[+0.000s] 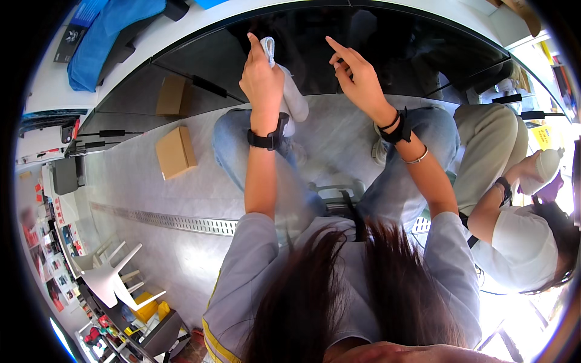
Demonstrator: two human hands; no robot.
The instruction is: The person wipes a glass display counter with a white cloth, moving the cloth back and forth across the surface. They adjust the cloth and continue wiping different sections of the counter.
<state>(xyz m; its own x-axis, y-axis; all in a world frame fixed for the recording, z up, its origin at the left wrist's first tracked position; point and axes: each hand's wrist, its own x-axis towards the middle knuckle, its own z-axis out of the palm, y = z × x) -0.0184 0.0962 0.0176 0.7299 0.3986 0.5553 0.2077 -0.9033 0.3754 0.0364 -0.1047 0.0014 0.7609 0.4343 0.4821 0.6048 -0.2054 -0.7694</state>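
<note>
A pale grey, sock-like piece of fabric (295, 96) hangs from my left hand (262, 81), its folded whitish rim standing up beside my thumb and index finger. Part of the fabric is hidden behind my hand and wrist. To the right, apart from the fabric, my right hand (361, 81) is raised with the index finger stretched out and the other fingers loosely bent. I see nothing in it. Both hands are in front of the glossy black cabinet front (313, 50), above my knees. Black straps circle both wrists.
A cardboard box (176, 153) sits on the grey floor to the left. At right, another person's hand (526, 168) holds a white rounded object (542, 170). White chairs (106, 277) stand at lower left. Blue cloth (106, 41) lies on the white countertop (45, 93).
</note>
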